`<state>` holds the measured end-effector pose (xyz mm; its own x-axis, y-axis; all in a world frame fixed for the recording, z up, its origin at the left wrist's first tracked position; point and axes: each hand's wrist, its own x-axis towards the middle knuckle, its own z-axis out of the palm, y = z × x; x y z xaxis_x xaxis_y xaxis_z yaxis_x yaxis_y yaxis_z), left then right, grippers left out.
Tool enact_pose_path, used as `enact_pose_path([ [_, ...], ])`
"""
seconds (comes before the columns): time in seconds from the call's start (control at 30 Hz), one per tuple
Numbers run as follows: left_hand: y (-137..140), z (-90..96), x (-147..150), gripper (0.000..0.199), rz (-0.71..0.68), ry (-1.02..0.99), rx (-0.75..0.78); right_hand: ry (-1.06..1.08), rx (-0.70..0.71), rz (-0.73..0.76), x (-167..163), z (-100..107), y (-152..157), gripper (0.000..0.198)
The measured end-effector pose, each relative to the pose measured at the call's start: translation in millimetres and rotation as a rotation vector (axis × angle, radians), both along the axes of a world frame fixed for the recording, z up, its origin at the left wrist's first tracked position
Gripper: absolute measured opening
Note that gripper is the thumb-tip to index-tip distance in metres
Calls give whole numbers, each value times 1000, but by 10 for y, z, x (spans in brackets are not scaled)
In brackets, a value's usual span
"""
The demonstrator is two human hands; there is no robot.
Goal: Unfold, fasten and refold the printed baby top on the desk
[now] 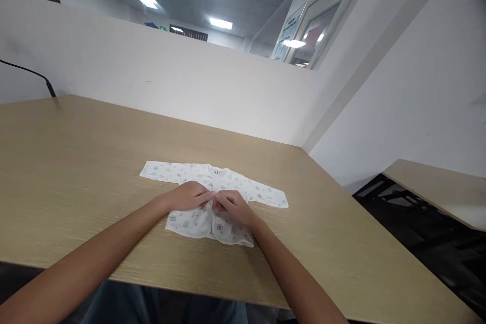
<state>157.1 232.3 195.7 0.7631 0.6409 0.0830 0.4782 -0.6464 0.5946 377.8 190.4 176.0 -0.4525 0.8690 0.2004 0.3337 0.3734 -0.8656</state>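
Observation:
A small white baby shirt with a light print of little figures lies spread on the table, its long sleeves stretched out to both sides. The neckline faces away from me, and a front opening runs down its middle. My left hand rests on the chest of the shirt, its fingers closed in a pinch at the front opening. Right against it, my right hand has curled fingers pinching the cloth at the same spot. The fingertips of both hands meet there, and any fastener between them is too small to make out.
The wooden table reaches back to a low white partition. A white wall rises on the right, with another wooden tabletop beside it. At the far left a black cable hangs at the table's back edge.

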Motion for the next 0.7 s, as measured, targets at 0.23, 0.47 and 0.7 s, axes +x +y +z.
enact_pose_path([
  [0.23,-3,7,-6,66,0,-11,-12,-1,3,1,5,-8,3,49],
  [0.47,23,-20,3,66,-6,-28,-23,-12,10,9,2,0,2,49],
  [0.7,16,-2,-4,65,-12,-41,-34,-22,3,-3,3,3,-1,50],
])
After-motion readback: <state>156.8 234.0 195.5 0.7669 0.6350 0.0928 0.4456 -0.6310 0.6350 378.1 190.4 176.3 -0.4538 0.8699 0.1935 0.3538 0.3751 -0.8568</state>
